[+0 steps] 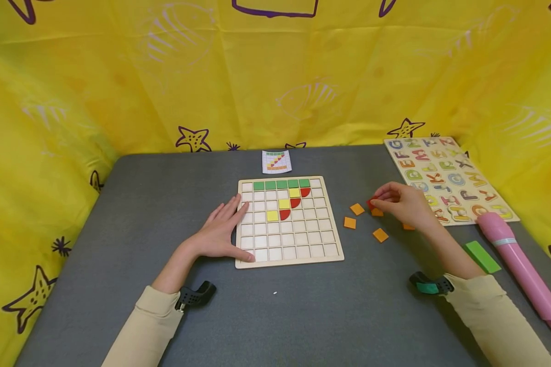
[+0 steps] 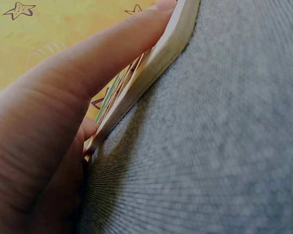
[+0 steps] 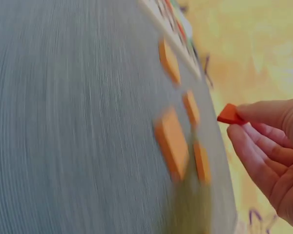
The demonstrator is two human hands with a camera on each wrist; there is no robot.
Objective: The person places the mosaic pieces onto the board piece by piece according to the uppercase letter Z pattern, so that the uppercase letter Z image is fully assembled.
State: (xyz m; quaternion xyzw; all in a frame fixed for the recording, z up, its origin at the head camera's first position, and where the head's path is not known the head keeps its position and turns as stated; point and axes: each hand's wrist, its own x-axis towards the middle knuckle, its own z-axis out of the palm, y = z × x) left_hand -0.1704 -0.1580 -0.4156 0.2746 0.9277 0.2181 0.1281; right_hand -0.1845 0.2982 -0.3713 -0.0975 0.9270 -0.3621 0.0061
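My right hand (image 1: 401, 204) pinches a small red piece (image 3: 229, 114) between thumb and finger, above the orange squares on the table. Several orange square tiles (image 1: 380, 235) lie scattered beneath and around that hand. To their left is a wooden grid board (image 1: 294, 263). My left hand (image 1: 220, 230) rests along the board's left edge, fingers spread, with the thumb on the near left corner. On the board, green squares (image 1: 282, 184) line the top row. Three yellow squares (image 1: 283, 204) step down to the left, each with a red quarter-circle (image 1: 295, 203) beside it.
Behind the board lies a small pattern card (image 1: 277, 162). A wooden alphabet puzzle (image 1: 445, 176) sits at the back right. Nearer on the right are a green block (image 1: 482, 256) and a long pink object (image 1: 523, 267). A yellow cloth (image 1: 266, 66) hangs behind the dark table (image 1: 303, 316).
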